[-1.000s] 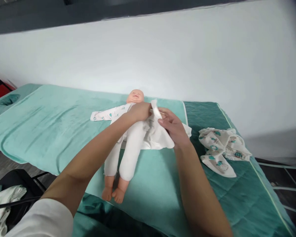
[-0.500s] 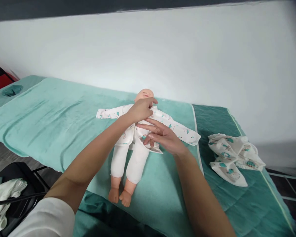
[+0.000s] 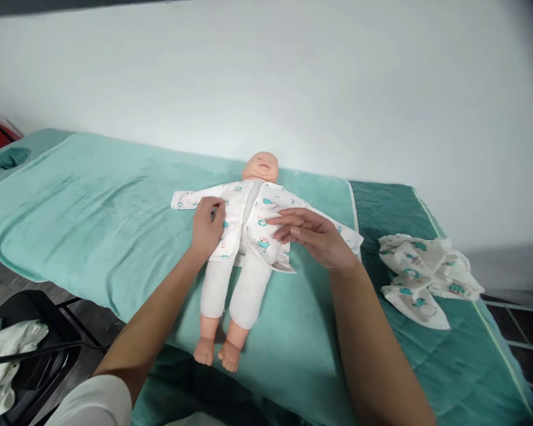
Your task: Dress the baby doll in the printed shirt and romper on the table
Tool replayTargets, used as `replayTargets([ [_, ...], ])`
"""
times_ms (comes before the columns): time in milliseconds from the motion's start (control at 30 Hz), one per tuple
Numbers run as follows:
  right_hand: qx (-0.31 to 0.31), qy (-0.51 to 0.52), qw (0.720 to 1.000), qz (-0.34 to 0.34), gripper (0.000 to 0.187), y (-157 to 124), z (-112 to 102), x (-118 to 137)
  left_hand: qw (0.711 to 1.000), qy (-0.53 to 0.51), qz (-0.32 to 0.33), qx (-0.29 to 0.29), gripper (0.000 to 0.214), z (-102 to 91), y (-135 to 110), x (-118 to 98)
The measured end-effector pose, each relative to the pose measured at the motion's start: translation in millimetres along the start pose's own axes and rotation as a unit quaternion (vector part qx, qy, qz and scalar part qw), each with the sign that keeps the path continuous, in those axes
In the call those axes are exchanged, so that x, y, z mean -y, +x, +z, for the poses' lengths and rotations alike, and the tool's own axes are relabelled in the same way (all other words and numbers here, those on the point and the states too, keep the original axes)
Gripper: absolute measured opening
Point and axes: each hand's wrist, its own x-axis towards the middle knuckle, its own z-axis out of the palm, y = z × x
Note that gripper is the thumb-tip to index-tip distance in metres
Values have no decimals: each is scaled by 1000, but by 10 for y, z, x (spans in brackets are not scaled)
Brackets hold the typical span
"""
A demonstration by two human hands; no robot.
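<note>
A baby doll [image 3: 260, 167] lies face up, its bare feet towards me. Its white printed baby jacket [image 3: 273, 204] hangs unfastened down the front, with both sleeves stretched out sideways. White leggings [image 3: 251, 290] cover its legs down to the ankles. My left hand [image 3: 208, 228] rests at the jacket's left side, fingers loosely bent and thumb apart, with nothing visible between them. Over the right front panel is my right hand [image 3: 313, 234], fingers extended and holding nothing; whether the fingertips touch the cloth I cannot tell.
Light green cover [image 3: 115, 207] spreads over the bed, with darker quilted fabric [image 3: 462, 361] at the right. A crumpled printed garment [image 3: 426, 275] lies there. White wall [image 3: 266, 77] runs behind. At lower left, a black chair [image 3: 48, 331] holds white cloth [image 3: 13, 361].
My left hand has moved from the doll's upper chest to the jacket's left side, uncovering the face and neckline. My right hand has shifted slightly right. The jacket's front panels now lie flatter.
</note>
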Motion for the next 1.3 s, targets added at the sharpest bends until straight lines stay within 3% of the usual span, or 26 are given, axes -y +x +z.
replayTargets([
  [100, -55, 20, 998, -11, 36, -17, -24, -64, 997, 27, -58, 51, 18, -229, -329, 246],
  [233, -110, 37, 993, -13, 45, -74, 94, -148, 982, 93, 10, 163, 25, -448, -603, 353],
  [367, -156, -3, 988, -21, 44, -237, 264, -303, 971, 132, 42, 194, 33, -558, -774, 313],
  [533, -250, -144, 956, -45, 37, -634, 309, -638, 972, 117, 34, 203, 31, -636, -880, 290],
  [667, -249, -317, 914, -45, 44, -841, 402, -771, 969, 122, 27, 212, 31, -640, -862, 282],
  [800, -271, -438, 856, -53, 28, -783, 562, -746, 975, 107, 7, 194, 25, -528, -820, 191],
  [967, -324, -472, 818, -56, 11, -735, 645, -697, 984, 51, -3, 170, 18, -346, -869, 44],
  [1300, -374, -445, 813, -34, 15, -928, 682, -710, 987, 142, -53, 48, 9, -509, -1162, 199],
])
